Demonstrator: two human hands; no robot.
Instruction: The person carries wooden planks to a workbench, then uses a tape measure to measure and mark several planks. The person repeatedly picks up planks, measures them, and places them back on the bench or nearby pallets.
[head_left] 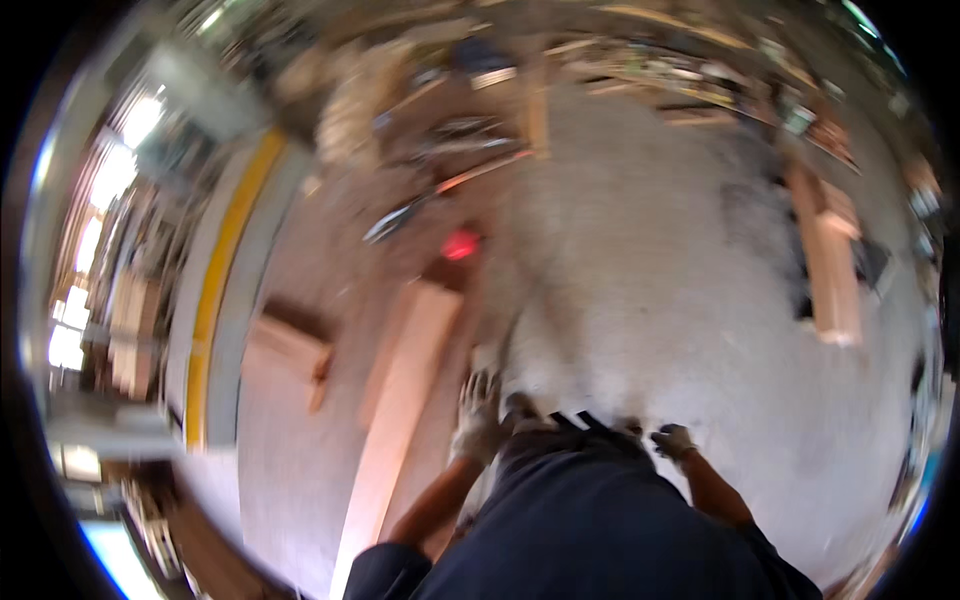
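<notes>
One long beam (405,390), two gloved hands apart from it

Pale reddish wood, the beam lies lengthwise on the floor (620,250) to the person's left, its near end passing out of view at the lower edge. Lying flat probably keeps so long a piece steady; shadow beside its far end hints at some raising, but I cannot tell what supports it. The left grip (478,420) is nearest, just beside the beam and apparently not touching; its fingers reach forward, spread, with nothing visible in them, perhaps because the arm simply hangs. The right grip (673,440) hangs on the body's other side, fingers seemingly bent; blur hides how far they open, and I cannot tell whether they hold anything.

A short block (288,345) sits left of the beam, a red round object (460,245) just past its far end, and an orange stick (485,172) beyond that. More timber (828,265) lies well apart on the right, perhaps set aside to leave walking room.
</notes>
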